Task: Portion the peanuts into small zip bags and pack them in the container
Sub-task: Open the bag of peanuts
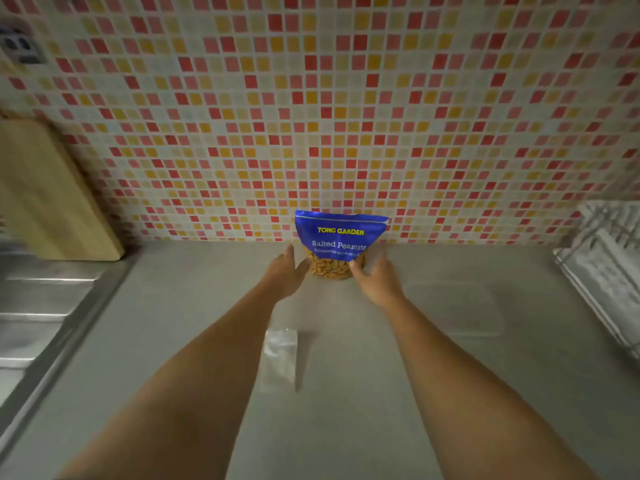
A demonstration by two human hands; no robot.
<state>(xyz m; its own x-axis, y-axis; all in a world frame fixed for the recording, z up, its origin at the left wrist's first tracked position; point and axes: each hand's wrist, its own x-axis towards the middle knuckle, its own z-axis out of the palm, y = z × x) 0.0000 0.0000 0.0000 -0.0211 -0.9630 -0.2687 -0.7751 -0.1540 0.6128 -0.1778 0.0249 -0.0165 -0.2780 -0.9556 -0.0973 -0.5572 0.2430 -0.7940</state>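
We find the upright peanut pouch [341, 242] between our spread left hand [284, 275] and right hand [375, 280], both touching its base, neither closed.

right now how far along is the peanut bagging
Nothing portioned yet. The small zip bags lie flat and empty on the counter, and the clear container looks empty too. In hand: the left hand and right hand flank the standing peanut pouch. Left: opening, filling, sealing and packing.
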